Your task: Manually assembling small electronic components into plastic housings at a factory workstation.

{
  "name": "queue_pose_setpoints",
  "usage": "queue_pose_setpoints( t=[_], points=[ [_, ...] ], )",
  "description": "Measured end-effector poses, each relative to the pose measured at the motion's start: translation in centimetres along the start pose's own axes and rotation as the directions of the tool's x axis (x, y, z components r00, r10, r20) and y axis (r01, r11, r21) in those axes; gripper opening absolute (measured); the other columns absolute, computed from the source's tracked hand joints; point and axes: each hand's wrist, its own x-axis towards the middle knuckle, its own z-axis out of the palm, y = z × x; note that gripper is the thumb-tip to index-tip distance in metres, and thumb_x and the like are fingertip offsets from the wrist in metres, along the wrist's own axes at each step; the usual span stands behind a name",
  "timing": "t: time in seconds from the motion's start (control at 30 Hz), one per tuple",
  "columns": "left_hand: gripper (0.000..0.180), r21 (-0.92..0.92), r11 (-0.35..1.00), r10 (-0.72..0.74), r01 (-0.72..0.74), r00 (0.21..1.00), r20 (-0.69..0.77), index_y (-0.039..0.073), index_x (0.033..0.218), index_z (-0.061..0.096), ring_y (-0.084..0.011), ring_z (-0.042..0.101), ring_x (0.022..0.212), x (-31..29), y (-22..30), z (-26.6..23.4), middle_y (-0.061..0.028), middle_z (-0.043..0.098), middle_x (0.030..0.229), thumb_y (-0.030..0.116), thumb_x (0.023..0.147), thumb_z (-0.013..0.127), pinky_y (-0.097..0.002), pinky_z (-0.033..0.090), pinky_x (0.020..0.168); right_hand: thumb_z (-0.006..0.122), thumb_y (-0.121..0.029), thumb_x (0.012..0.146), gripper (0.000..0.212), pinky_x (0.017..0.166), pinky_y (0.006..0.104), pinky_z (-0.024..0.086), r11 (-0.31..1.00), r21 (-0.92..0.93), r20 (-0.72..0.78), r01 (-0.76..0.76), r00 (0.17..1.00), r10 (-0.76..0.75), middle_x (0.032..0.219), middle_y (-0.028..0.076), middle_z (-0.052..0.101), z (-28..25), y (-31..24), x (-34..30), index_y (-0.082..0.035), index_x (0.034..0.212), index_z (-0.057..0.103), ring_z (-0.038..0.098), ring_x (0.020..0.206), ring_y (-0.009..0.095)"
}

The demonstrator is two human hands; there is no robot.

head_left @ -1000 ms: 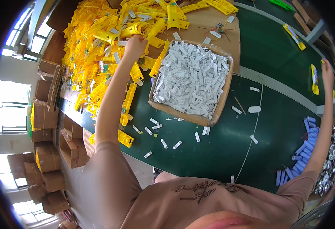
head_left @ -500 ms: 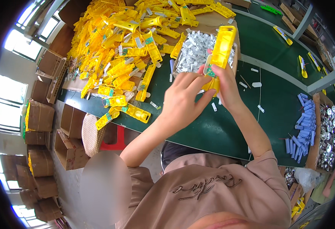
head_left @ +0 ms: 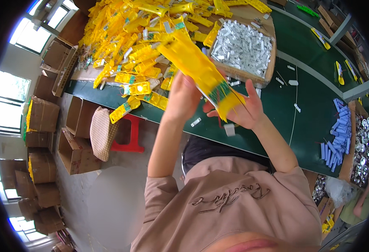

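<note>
A long yellow plastic housing [head_left: 197, 69], blurred by motion, slants across the space in front of me. My left hand [head_left: 183, 97] grips it along its lower side. Near its lower right end sits a green circuit board [head_left: 219, 93] with thin wires. My right hand [head_left: 250, 110] is beside that end, thumb and fingers apart; whether its fingertips touch the housing is hard to tell. Just below the end is a small pale square piece [head_left: 230, 129], with a bit of red wire above it. Behind the housing stands a cardboard box [head_left: 258, 78] full of small white plastic parts [head_left: 243, 46].
A large heap of yellow housings [head_left: 121, 46] covers the table's left side. Blue cylinders [head_left: 336, 134] lie at the right, beside a box of shiny metal parts [head_left: 363, 147]. Loose white bits dot the green tabletop [head_left: 272, 138]. A red stool [head_left: 130, 134] stands below the left edge.
The housing has swung from nearly upright at the right to a slant farther left. My left hand now carries it, and my right hand has loosened its hold and spread its fingers.
</note>
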Motion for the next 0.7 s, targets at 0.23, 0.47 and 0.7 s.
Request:
queue_pose_setpoints(
  t=[0.23, 0.47, 0.7],
  points=[
    [0.058, 0.312, 0.929, 0.242, -0.199, 0.965, -0.105, 0.003, 0.120, 0.036, -0.0172, 0.056, 0.076, 2.7, 2.6, -3.9, -0.0102, 0.057, 0.094, 0.051, 0.087, 0.037, -0.0286, 0.044, 0.064, 0.056, -0.022, 0.083, 0.047, 0.065, 0.0243, 0.046, 0.849, -0.514, 0.079, 0.123, 0.992, -0.096, 0.085, 0.007, 0.056, -0.8, 1.4, -1.6, -0.002, 0.123, 0.041, 0.057, 0.072, 0.013],
    [0.046, 0.540, 0.834, 0.241, -0.113, 0.955, -0.173, 0.004, 0.115, 0.043, -0.0059, 0.051, 0.056, 2.1, 2.2, -4.8, -0.0043, 0.058, 0.081, 0.042, 0.093, 0.030, -0.0180, 0.036, 0.047, 0.054, -0.022, 0.083, 0.047, 0.068, 0.0244, 0.043, 0.767, -0.369, 0.229, 0.524, 0.852, -0.472, 0.098, 0.011, 0.053, 2.0, -1.5, -4.1, -0.001, 0.123, 0.039, 0.051, 0.075, 0.014],
    [0.053, 0.542, 0.840, 0.034, 0.009, 0.997, -0.069, 0.000, 0.106, 0.048, -0.0073, 0.048, 0.069, 0.1, 0.0, -1.0, -0.0038, 0.054, 0.083, 0.049, 0.090, 0.033, -0.0201, 0.037, 0.059, 0.049, -0.022, 0.088, 0.026, 0.047, 0.0167, 0.031, 0.243, -0.895, 0.243, 0.374, 0.865, -0.439, 0.057, -0.004, 0.046, 5.1, -6.1, -3.0, -0.001, 0.093, 0.063, 0.040, 0.051, 0.002]
  ],
)
